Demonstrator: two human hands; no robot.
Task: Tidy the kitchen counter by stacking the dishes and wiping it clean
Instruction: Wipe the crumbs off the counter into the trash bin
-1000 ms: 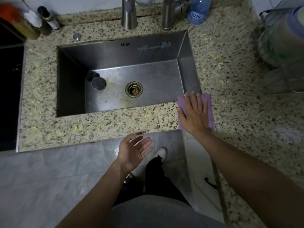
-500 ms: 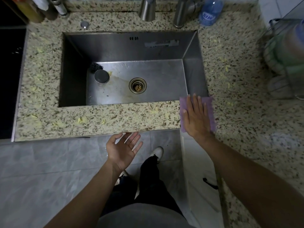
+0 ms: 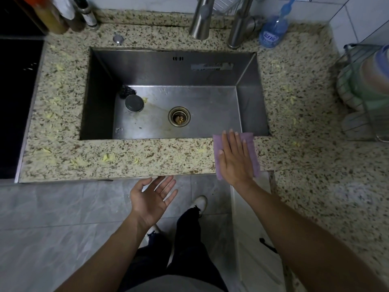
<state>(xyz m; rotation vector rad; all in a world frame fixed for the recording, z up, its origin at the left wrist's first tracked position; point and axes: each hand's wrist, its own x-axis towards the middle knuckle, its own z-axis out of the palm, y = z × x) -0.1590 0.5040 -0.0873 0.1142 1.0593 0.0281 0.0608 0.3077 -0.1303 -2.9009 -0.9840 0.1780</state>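
Note:
My right hand (image 3: 234, 159) lies flat, fingers together, pressing a purple cloth (image 3: 251, 144) onto the speckled granite counter (image 3: 147, 157) at the front right corner of the sink. My left hand (image 3: 152, 199) is held palm up and empty just below the counter's front edge, fingers apart. Small yellow scraps (image 3: 108, 157) are strewn along the front strip and left side of the counter. Stacked dishes (image 3: 370, 85) stand in a wire rack at the right edge.
A steel sink (image 3: 101, 102) holds a round stopper (image 3: 134, 103), a dark scrubber (image 3: 126, 91) and a drain with bits in it. Two taps (image 3: 201, 20) and a blue bottle (image 3: 272, 34) stand behind it. Bottles (image 3: 63, 15) stand far left beside a black hob (image 3: 14, 102).
My right hand and the cloth have slid a little leftward along the front strip of the counter. My left hand has shifted left under the edge, still palm up.

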